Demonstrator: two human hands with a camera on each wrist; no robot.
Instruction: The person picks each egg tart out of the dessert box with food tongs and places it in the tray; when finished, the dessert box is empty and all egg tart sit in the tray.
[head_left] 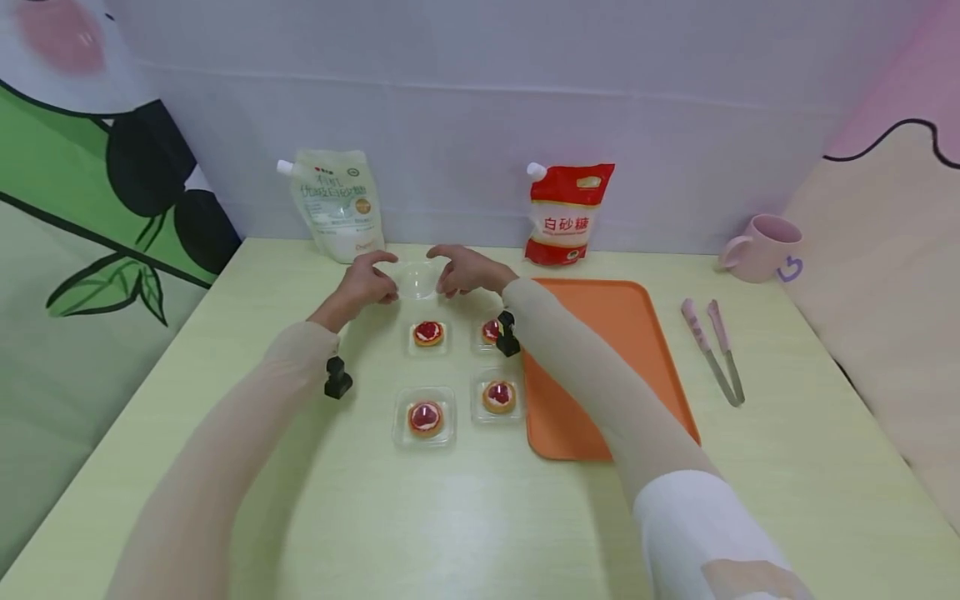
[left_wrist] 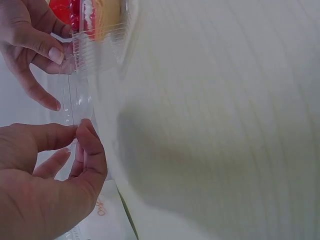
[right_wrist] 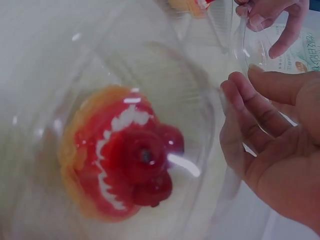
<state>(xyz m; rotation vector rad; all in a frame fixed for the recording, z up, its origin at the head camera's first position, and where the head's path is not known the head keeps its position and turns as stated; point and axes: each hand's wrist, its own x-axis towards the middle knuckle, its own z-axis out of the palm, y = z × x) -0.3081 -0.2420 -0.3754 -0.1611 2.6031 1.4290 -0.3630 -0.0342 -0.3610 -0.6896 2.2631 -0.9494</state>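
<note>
- Clear plastic lid (head_left: 417,283): where, head view?
- Back of the table (head_left: 450,517), between left hand (head_left: 363,281) and right hand (head_left: 474,272). Neither clearly nearer. Back-left tart (head_left: 428,333) is just on the person's side of it, roughly in line. My read: that offset is what the move hinges on.
- Long axis?
- None I can make out, looks about as wide as deep.
- Counts?
- Lid 1. Tarts (head_left: 426,418) 4, two by two, one per clear box. Boxes (head_left: 403,439) 4. Orange tray (head_left: 615,312) 1, right of them, partly hidden by the right arm. Bags (head_left: 341,208) 2, at the back. Knives (head_left: 710,354) 2, mug (head_left: 761,250) 1, far right.
- Left wrist view?
- Left thumb and index pinch the lid's edge. Right hand is opposite, one finger sticking out.
- Right wrist view?
- Right thumb and fingertips meet at the near edge, reads as a pinch. Big tart in the foreground, behind clear plastic. Lid touching the table or not: can't tell.
</note>
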